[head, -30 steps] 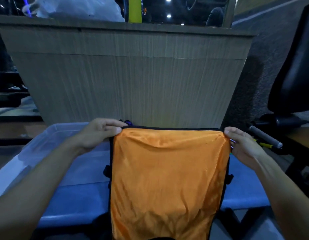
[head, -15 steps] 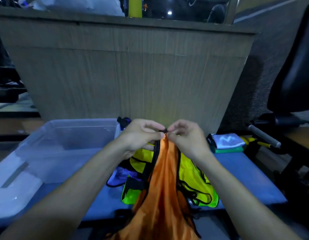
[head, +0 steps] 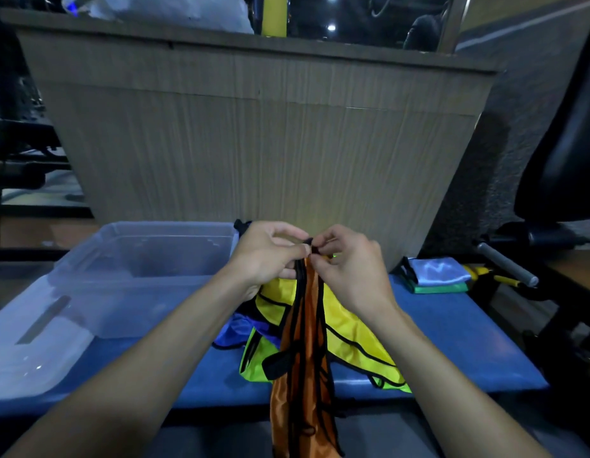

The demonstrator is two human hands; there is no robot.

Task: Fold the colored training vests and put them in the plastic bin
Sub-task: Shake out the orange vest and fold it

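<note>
Both hands, left hand [head: 269, 256] and right hand [head: 348, 266], fingers pinching top of orange vest [head: 303, 375], folded lengthwise. Plastic bin [head: 174, 231] looks empty; yellow vest [head: 349, 345] loose on surface [head: 452, 342].

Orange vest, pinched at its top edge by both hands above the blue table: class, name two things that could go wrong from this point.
1. The orange vest hangs bunched and slippery from the left hand and right hand; the fold may come out uneven.
2. Its tail dangles past the blue table edge over the yellow vest pile, so it may snag or drag those on the way to the plastic bin.
</note>
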